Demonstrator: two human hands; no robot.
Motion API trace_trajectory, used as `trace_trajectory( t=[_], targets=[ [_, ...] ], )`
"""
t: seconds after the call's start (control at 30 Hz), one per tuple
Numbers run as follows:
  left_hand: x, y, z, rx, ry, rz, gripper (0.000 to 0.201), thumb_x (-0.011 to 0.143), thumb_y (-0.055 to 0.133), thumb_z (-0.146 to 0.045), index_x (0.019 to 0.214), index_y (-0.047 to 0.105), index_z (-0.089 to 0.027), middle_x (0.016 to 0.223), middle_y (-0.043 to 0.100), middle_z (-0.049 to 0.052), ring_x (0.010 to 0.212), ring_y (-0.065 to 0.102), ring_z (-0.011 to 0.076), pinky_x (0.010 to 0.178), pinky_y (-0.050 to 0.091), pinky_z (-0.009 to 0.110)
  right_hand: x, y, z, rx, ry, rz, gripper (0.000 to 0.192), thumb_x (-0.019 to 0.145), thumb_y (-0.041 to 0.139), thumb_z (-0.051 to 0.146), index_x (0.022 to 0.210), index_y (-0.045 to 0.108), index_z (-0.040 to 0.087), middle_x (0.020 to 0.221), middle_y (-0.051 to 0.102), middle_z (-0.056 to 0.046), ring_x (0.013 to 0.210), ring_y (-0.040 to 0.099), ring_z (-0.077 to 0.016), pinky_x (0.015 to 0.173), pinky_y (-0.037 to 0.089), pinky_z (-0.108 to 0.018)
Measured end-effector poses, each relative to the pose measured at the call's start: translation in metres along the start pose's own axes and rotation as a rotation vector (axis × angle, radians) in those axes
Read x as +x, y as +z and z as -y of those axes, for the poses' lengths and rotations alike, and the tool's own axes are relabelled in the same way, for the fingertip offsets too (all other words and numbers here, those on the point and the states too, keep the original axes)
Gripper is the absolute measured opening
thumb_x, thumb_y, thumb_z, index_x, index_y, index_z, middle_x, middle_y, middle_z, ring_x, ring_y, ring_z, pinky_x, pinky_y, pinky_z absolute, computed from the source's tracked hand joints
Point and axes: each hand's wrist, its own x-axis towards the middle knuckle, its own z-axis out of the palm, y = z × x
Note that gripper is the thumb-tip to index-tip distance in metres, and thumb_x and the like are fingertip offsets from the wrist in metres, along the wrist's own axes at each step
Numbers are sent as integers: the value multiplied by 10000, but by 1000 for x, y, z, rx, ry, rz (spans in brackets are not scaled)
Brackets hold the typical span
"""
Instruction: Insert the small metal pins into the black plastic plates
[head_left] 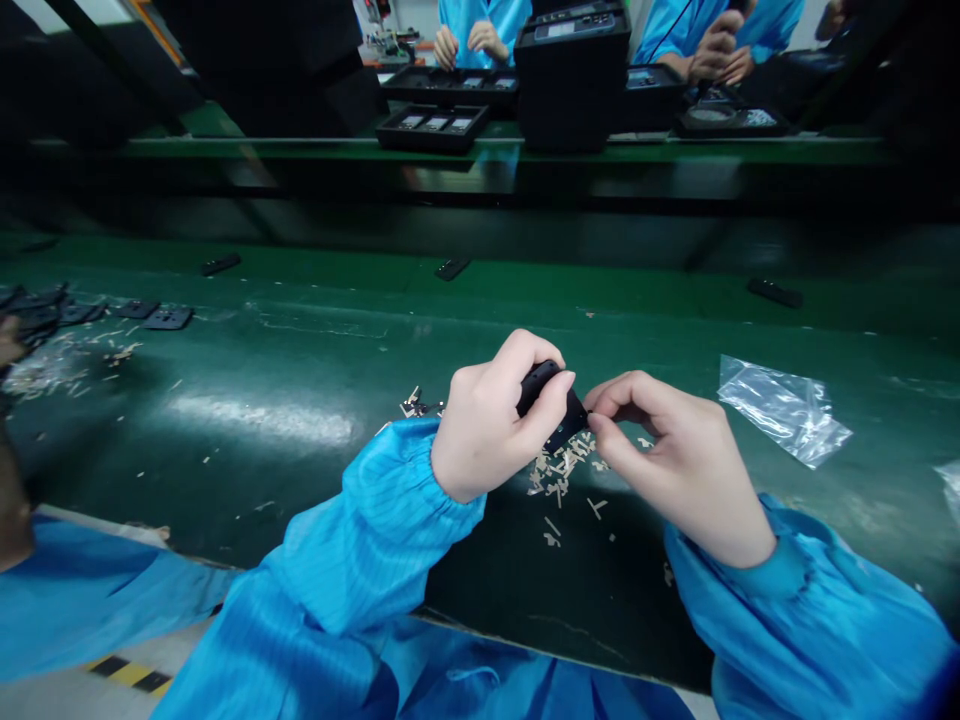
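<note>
Black plastic, small and rigid-looking, is what the head view shows between the two hands: a small black plastic part (551, 400) held just above the green bench top (285, 400). The left hand (495, 420) is closed around its upper end, thumb pressed on the face. The right hand (675, 460) pinches at the part's lower right edge with thumb and forefinger tips, its other fingers curled. Directly under the hands lies a scatter of pale trimmings (559, 470).

The part looks light and stiff, probably a little slick, so a hold across its body by the edges seems safest; its thin corner may be the fragile spot.

Right of the hands lies a crumpled clear plastic bag (784, 408). Flat black pieces (169, 318) sit far left. Across the line, other people's hands work over black trays (433, 128).
</note>
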Motion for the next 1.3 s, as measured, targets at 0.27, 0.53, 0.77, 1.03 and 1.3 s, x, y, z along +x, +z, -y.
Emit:
trace_trajectory(
  t=[0.27, 0.53, 0.77, 1.03, 1.3],
  targets=[
    [0, 0, 1, -3, 18, -4, 14, 809, 527, -174, 801, 517, -166, 660, 578, -36, 528, 534, 49, 511, 412, 155, -1, -3, 0, 101, 68, 47, 94, 757, 522, 119, 691, 511, 185, 712, 593, 2, 632, 553, -124, 564, 421, -237],
    [1, -1, 2, -58, 23, 23, 18, 807, 530, -172, 812, 524, -156, 660, 566, -40, 523, 511, 40, 512, 402, 146, 2, -5, -1, 198, 135, 112, 86, 764, 518, 134, 691, 515, 180, 680, 577, 12, 589, 515, -103, 529, 403, -215],
    [3, -4, 2, -155, -26, 71, 15, 809, 526, -164, 802, 524, -151, 686, 579, -32, 566, 540, 48, 547, 418, 151, 1, -6, 1, 233, 147, 115, 95, 752, 520, 128, 673, 513, 179, 636, 563, 19, 554, 507, -93, 509, 405, -207],
    [5, -6, 2, -255, -74, 96, 13, 808, 529, -158, 795, 529, -157, 692, 572, -35, 585, 551, 54, 555, 427, 161, 0, -8, 5, 310, 186, 150, 86, 765, 524, 145, 687, 515, 181, 664, 590, 3, 589, 568, -119, 539, 450, -228],
    [3, -8, 3, -288, -90, 86, 18, 811, 533, -167, 794, 539, -166, 642, 555, -42, 528, 521, 58, 511, 417, 179, 0, -11, 6, 390, 173, 165, 99, 740, 520, 95, 687, 514, 178, 656, 591, 10, 594, 580, -108, 547, 470, -204]
  ],
)
